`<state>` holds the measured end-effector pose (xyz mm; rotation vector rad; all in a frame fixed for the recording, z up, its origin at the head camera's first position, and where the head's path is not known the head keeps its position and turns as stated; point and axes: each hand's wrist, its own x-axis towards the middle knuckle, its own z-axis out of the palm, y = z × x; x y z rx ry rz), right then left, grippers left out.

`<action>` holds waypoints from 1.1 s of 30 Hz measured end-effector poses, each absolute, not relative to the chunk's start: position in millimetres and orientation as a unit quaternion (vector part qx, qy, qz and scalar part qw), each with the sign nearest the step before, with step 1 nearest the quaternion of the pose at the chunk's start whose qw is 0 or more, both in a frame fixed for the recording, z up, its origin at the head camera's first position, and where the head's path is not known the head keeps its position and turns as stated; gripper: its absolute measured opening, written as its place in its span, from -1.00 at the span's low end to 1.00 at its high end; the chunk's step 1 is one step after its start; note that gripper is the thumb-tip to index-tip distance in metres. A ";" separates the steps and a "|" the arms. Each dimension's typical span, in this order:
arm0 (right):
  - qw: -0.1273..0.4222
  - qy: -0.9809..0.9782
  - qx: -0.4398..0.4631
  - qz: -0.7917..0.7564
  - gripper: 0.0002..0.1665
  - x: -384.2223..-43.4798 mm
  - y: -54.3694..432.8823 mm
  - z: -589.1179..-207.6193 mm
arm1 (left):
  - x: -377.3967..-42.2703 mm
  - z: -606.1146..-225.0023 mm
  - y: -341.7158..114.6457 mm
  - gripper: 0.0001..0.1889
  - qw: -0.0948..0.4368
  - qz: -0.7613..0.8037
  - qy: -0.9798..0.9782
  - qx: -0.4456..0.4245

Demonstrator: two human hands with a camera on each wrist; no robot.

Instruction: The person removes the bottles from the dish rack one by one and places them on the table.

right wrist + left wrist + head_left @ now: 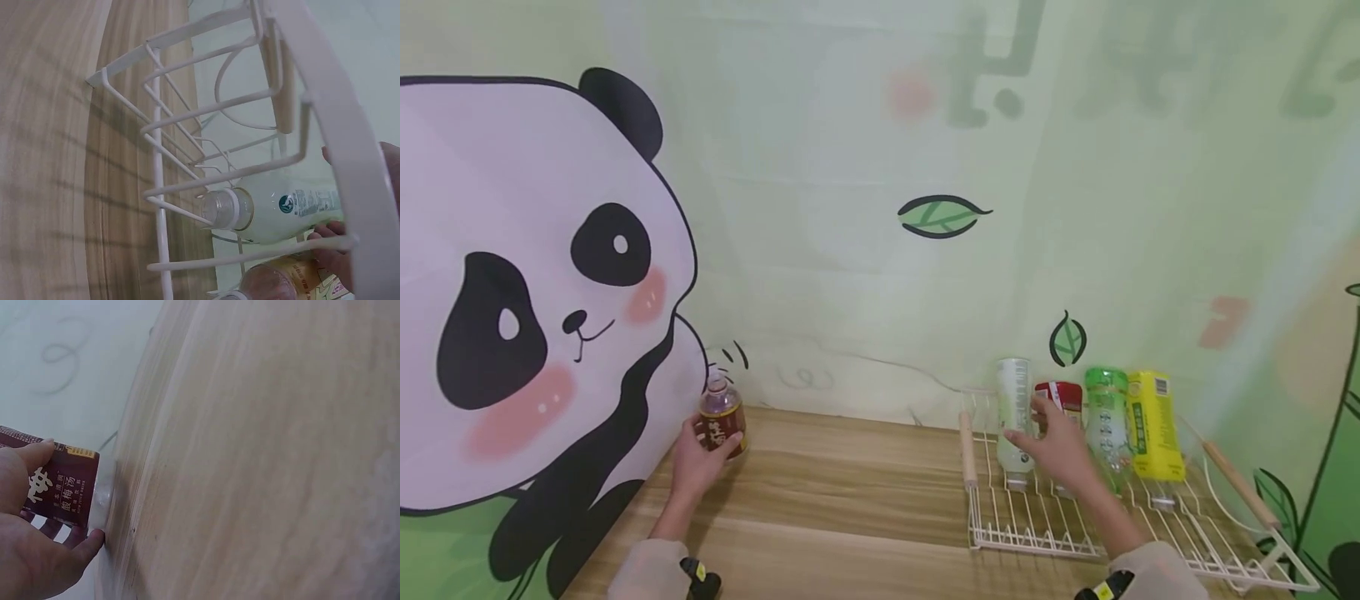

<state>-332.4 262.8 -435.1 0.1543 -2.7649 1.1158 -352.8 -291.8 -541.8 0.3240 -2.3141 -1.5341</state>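
Observation:
My left hand point(700, 454) grips a dark red plum drink bottle point(722, 425), which stands upright at the left back of the wooden table. Its label and clear base point(102, 497) show in the left wrist view, with thumb and fingers around the label. On the right, my right hand point(1060, 442) has thumb and fingers at either side of a whitish bottle point(1015, 392). This bottle is upside down in a white wire rack point(1030, 546), its clear cap point(220, 209) between the wires.
Beside it in the rack, also cap down, are a red-labelled bottle point(1063, 396), a green-labelled bottle point(1105, 400) and a yellow bottle point(1153, 425). The rack has wooden handles point(967, 450) at its ends. Behind the table point(850, 492) hangs a panda-printed backdrop point(820, 250).

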 end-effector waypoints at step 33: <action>0.070 -0.946 0.053 0.312 -0.11 -328.5 265.7 -439.3 | -324.7 -490.0 -278.1 0.27 0.153 -0.473 -0.856 0.142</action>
